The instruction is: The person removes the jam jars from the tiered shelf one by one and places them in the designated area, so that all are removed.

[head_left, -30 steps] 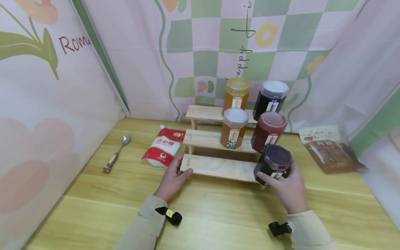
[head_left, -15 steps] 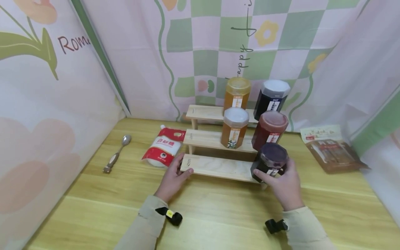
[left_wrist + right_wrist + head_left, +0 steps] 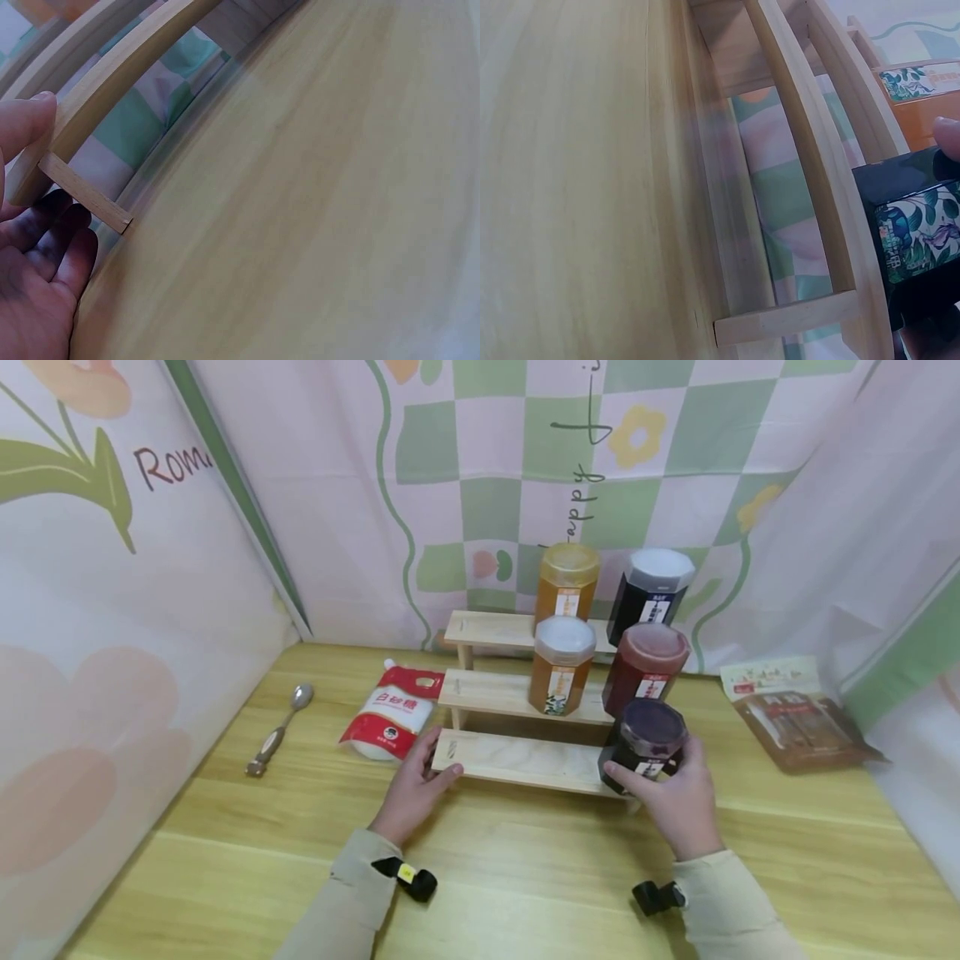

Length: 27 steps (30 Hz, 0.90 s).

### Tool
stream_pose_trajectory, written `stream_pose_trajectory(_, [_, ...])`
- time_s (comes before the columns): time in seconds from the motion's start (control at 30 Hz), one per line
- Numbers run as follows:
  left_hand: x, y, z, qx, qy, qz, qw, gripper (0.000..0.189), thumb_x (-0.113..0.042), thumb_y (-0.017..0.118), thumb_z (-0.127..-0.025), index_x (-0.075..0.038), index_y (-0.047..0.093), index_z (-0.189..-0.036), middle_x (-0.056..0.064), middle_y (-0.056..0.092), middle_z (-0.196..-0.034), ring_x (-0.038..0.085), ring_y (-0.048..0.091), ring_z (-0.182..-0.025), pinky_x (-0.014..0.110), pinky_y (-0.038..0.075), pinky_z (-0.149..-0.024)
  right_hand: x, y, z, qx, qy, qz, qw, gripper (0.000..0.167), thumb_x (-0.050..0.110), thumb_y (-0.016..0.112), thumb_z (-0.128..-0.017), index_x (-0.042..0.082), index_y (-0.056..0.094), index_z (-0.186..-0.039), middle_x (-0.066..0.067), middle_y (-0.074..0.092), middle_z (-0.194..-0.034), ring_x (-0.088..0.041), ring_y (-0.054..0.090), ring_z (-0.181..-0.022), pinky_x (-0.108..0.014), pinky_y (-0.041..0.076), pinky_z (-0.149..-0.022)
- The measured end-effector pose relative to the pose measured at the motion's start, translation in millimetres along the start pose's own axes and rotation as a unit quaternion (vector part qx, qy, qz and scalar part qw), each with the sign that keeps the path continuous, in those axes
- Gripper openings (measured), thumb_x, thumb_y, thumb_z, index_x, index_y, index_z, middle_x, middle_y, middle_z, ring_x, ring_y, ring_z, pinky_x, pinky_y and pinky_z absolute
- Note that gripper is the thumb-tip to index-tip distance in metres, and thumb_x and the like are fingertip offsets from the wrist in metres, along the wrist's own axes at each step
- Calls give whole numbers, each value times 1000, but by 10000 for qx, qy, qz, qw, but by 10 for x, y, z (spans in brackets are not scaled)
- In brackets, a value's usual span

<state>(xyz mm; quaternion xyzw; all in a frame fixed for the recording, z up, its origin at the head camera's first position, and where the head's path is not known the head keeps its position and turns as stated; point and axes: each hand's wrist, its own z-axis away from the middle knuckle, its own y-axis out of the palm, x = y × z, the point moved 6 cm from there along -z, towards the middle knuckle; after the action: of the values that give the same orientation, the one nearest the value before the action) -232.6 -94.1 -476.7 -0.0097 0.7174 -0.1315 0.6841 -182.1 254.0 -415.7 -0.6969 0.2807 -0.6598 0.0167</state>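
A three-tier wooden shelf rack (image 3: 517, 760) stands on the table. My left hand (image 3: 412, 789) grips the left end of its lowest tier, thumb on top and fingers beneath, as the left wrist view shows. In my right hand (image 3: 678, 797) is a dark purple jar (image 3: 651, 731), held at the right end of that lowest tier. The right wrist view shows the jar's leafy label (image 3: 922, 232) and its base right at the tier's surface. On the middle tier stand an orange jar (image 3: 561, 672) and a red jar (image 3: 645, 672); the top tier bears a yellow jar (image 3: 567, 578) and a black jar with a white lid (image 3: 654, 597).
Left of the rack lies a red and white sugar bag (image 3: 393, 712), and farther left a metal spoon (image 3: 279, 731). A brown food packet (image 3: 798, 718) lies on the table at the right. Patterned curtains (image 3: 337, 527) close off the back and sides.
My right hand has moved the dark purple jar slightly left and back on the lowest tier. The left hand keeps its grip on the rack.
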Motion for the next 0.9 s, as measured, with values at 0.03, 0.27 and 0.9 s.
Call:
stream_pose_trajectory(0.03, [1, 1, -2, -1, 1, 3, 10000, 81, -29, 70, -96, -11, 24, -160, 11, 30, -162, 29, 30, -148, 46, 37, -114, -5, 1, -2, 5, 15, 9, 10000, 102, 26, 92, -73, 0, 31, -149, -24, 48, -140, -37, 46, -128, -58, 35, -110])
stream_pose_trajectory(0.27, [-1, 8, -3, -2, 0, 21, 10000, 80, -27, 70, -96, -11, 24, -160, 11, 33, -161, 27, 33, -146, 46, 41, -112, -14, 1, -9, -28, 54, 44, 10000, 99, 28, 93, -72, -1, 32, -145, -24, 50, -138, -36, 47, -126, -55, 37, -108])
stream_pose_trajectory(0.9, [5, -1, 3, -17, 38, 22, 10000, 80, -30, 70, -96, -11, 25, -160, 12, 32, -161, 29, 32, -147, 46, 42, -111, -13, -4, 15, 2, 8, 80, 10000, 99, 28, 92, -74, 0, 33, -147, -22, 49, -139, -35, 46, -126, -53, 37, -107])
